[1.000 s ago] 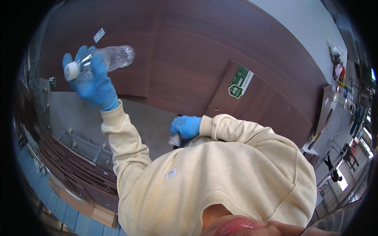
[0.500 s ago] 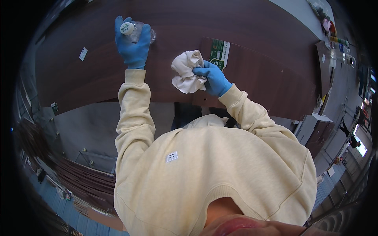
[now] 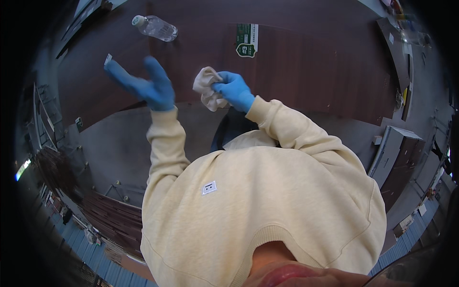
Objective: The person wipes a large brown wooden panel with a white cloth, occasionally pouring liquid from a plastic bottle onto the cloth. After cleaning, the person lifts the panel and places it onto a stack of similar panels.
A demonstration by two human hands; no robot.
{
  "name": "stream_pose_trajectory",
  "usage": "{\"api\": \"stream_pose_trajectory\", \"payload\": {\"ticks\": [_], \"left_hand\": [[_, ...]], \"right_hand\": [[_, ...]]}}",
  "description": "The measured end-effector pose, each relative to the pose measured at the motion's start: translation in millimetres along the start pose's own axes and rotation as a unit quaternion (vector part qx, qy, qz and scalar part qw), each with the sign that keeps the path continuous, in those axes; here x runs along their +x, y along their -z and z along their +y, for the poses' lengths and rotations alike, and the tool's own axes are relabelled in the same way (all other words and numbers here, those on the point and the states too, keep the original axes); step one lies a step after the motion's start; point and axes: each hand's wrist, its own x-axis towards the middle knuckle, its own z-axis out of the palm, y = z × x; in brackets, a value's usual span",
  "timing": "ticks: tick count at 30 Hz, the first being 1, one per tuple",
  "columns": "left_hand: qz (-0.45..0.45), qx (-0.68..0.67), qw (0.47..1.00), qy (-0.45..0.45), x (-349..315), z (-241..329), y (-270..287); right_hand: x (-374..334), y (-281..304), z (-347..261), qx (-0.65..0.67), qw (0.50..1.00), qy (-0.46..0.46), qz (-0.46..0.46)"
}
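Note:
My left hand (image 3: 149, 87), in a blue glove, is held over the near left part of the dark brown board with thumb and fingers spread and nothing in them. Beyond it a clear plastic bottle (image 3: 161, 29) with a white cap lies on its side on the board, apart from the hand. My right hand (image 3: 234, 91), also blue-gloved, grips a crumpled white cloth (image 3: 208, 87) near the board's front edge. Part of the cloth hangs out to the left of the fingers.
The wide dark brown board (image 3: 306, 71) spans the work area. A green and white label (image 3: 247, 40) sits on it beyond my right hand. Stacked brown panels (image 3: 110, 215) lie behind on the left. At the right stands a brown and white panel piece (image 3: 394, 162).
My left hand has let go of the bottle and drawn back toward me, fingers now spread. The bottle lies on the board. My right hand with the cloth has shifted slightly left.

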Motion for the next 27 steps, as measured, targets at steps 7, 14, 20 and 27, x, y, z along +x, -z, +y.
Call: {"api": "stream_pose_trajectory", "payload": {"ticks": [7, 14, 20, 27], "left_hand": [[-0.374, 0.006, 0.781, 0.500, -371, -57, 177], [-0.148, -0.516, 0.590, 0.603, -185, 6, 162], [-0.289, -0.330, 0.754, 0.489, -138, 46, 158], [-0.402, -0.328, 0.741, 0.426, -62, 87, 133]], "right_hand": [[-54, -58, -15, 0.002, 0.997, -0.036, -0.074], [-80, -51, -1, -0.018, 0.974, -0.067, -0.215], [-78, -13, 2, -0.022, 0.969, -0.103, -0.224], [-70, 53, 0, 0.022, 0.968, 0.105, -0.228]]}}
